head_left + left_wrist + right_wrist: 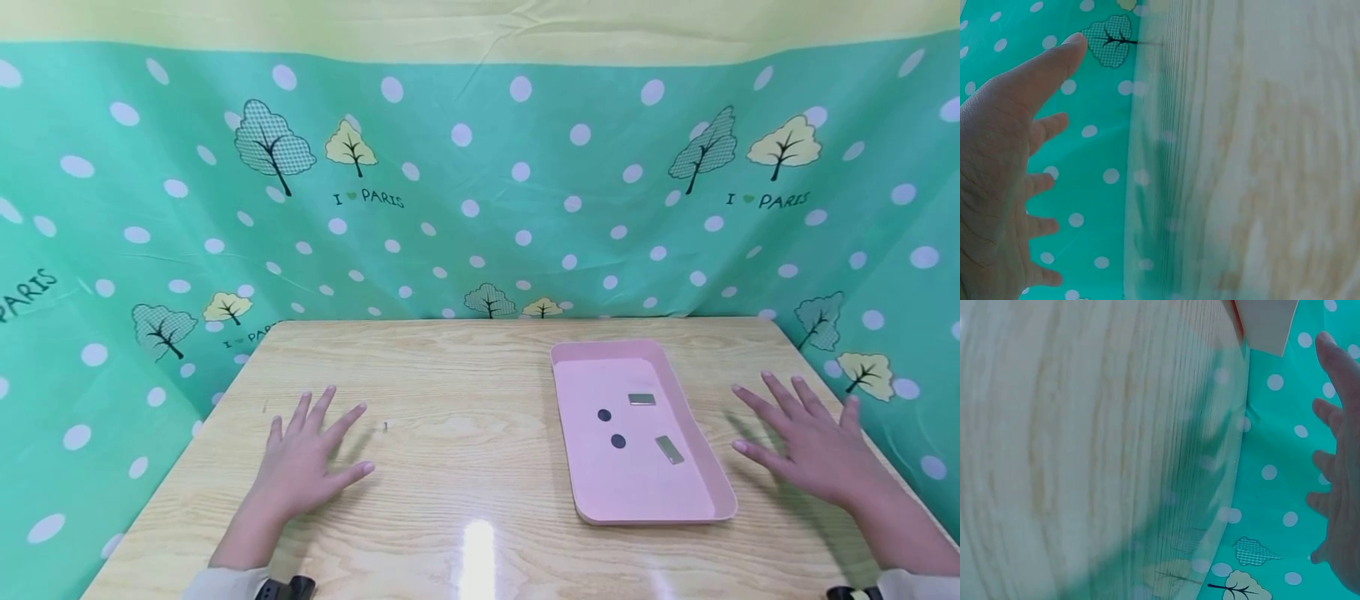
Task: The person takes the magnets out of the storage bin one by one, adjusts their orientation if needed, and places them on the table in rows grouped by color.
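My left hand [302, 462] hovers over the left part of the wooden table, palm down, fingers spread and holding nothing. On the other side, my right hand [817, 450] is spread the same way, just right of a pink tray [645, 510]. Inside the tray lie two small dark discs, one disc [604, 415] behind the other disc [618, 441]. To their right are two flat silvery rectangular pieces, a rear piece [641, 399] and a tilted front piece [670, 450]. Both wrist views show straight, parted fingers with nothing between them.
A light wood-grain table [450, 400] spans the front. Behind it and at both sides hangs a green dotted cloth [420, 167] with printed trees. A tiny dark speck [386, 427] shows on the table right of my left hand.
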`<action>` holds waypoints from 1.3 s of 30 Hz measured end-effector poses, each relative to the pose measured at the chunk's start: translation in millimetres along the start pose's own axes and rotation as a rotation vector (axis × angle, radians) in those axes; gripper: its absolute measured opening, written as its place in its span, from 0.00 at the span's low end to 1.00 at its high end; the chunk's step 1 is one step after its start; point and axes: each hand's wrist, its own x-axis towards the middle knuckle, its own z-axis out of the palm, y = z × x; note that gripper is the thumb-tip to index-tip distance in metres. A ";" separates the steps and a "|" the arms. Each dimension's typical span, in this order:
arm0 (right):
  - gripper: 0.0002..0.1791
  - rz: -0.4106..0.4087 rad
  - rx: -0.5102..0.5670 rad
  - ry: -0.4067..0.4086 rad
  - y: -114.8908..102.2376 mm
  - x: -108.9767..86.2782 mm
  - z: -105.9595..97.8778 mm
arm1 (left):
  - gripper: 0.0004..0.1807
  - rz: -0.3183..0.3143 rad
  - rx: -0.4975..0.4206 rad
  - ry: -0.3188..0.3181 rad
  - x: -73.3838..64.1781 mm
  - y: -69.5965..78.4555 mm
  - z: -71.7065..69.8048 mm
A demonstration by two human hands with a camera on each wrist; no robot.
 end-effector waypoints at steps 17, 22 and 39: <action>0.44 -0.026 0.212 0.011 0.9 0.2 4.6 | 0.45 0.041 -0.047 0.035 9.2 10.7 4.4; 0.44 -0.009 0.305 -0.002 -2.4 1.7 3.0 | 0.46 0.062 -0.061 0.056 13.3 14.2 7.5; 0.45 0.013 0.427 -0.021 -8.9 10.3 1.1 | 0.45 0.140 -0.160 0.089 24.0 30.6 11.9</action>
